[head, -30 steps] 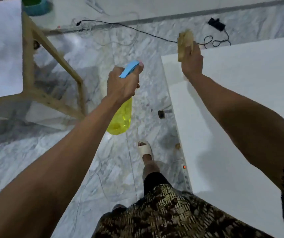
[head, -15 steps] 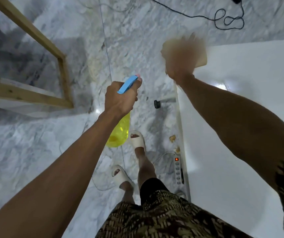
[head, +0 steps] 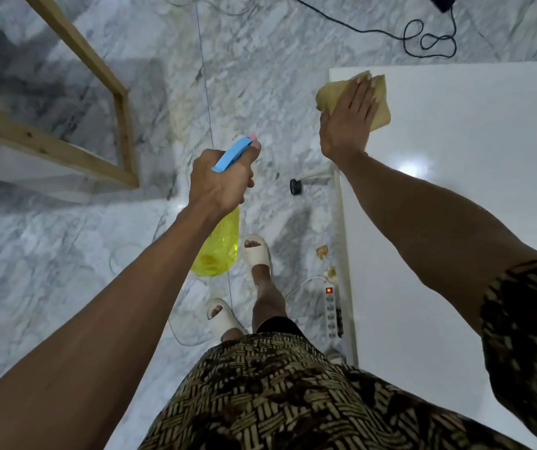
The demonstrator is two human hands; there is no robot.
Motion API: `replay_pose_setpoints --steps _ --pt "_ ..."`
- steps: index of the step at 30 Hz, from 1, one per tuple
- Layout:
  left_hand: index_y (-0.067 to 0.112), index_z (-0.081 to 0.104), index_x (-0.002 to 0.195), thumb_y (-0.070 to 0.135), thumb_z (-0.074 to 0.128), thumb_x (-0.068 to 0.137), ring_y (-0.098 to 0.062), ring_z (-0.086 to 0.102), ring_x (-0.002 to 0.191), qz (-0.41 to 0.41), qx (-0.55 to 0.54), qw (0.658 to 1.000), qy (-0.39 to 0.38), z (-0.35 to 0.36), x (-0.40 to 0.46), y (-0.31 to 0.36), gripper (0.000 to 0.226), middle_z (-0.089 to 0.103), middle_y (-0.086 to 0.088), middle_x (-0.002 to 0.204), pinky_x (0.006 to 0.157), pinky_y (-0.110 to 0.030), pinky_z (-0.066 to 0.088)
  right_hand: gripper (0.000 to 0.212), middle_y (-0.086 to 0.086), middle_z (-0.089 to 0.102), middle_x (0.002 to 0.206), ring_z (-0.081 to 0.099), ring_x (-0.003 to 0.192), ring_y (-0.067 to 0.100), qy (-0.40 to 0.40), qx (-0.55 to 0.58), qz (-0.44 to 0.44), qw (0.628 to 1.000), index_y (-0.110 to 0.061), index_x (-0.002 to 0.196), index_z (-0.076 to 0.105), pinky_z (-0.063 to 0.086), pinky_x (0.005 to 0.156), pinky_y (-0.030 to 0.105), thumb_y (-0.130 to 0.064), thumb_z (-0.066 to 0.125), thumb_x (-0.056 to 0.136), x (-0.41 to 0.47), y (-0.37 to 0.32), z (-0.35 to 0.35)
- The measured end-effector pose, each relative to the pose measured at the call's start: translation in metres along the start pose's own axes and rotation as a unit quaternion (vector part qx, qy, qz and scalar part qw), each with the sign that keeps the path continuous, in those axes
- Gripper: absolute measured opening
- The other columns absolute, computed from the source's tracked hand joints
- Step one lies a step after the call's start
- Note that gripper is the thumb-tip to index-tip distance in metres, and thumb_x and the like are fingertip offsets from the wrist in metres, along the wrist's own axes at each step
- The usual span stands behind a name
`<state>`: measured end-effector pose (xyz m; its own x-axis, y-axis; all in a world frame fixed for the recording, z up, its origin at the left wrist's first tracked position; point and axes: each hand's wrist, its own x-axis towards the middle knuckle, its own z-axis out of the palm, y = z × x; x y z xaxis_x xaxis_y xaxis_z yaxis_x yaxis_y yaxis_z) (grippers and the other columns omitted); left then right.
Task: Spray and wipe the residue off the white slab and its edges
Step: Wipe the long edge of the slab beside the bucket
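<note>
Pressed flat now on the far left corner of the white slab [head: 471,196], under the palm of the right hand [head: 346,120]: the tan cloth [head: 379,105], with one fold spilling past the slab's left edge beyond the thumb side. A second ago held bunched and lifted above that corner; half a second ago blurred in mid-swing; now down, fingers straight and spread over the cloth, not curled round it. Judged from that: wiping begun at the corner, with the edge run toward the body likely next. No residue plainly visible on the glossy top, only a glare spot on the near right of the hand. Left of the right hand and off the slab, over the marble floor [head: 65,254]: the left hand [head: 221,180], wrapped round the neck of the yellow spray bottle [head: 218,251], blue trigger [head: 233,154] pointing away, bottle hanging below the fist, much as a second ago. Probably no spraying at this instant. Below the slab's edge, a power strip [head: 331,311] with a lit switch, worth keeping liquid away from.
</note>
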<state>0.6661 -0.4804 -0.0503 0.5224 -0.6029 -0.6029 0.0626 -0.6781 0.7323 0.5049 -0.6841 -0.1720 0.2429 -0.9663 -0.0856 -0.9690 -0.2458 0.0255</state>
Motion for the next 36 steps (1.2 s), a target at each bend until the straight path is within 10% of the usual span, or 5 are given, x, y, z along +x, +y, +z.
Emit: replay_pose_setpoints --steps 36 --pt "0.013 0.07 0.068 0.053 0.067 0.099 -0.008 0.062 0.046 0.09 0.078 0.991 -0.06 0.071 -0.336 -0.192 0.051 0.075 -0.009 0.073 0.047 -0.022 0.049 0.068 0.027 0.019 0.159 0.017 0.15 0.039 0.01 0.038 -0.071 0.997 0.006 0.152 0.018 0.016 0.122 0.051 -0.031 0.033 0.097 -0.485 0.164 0.054"
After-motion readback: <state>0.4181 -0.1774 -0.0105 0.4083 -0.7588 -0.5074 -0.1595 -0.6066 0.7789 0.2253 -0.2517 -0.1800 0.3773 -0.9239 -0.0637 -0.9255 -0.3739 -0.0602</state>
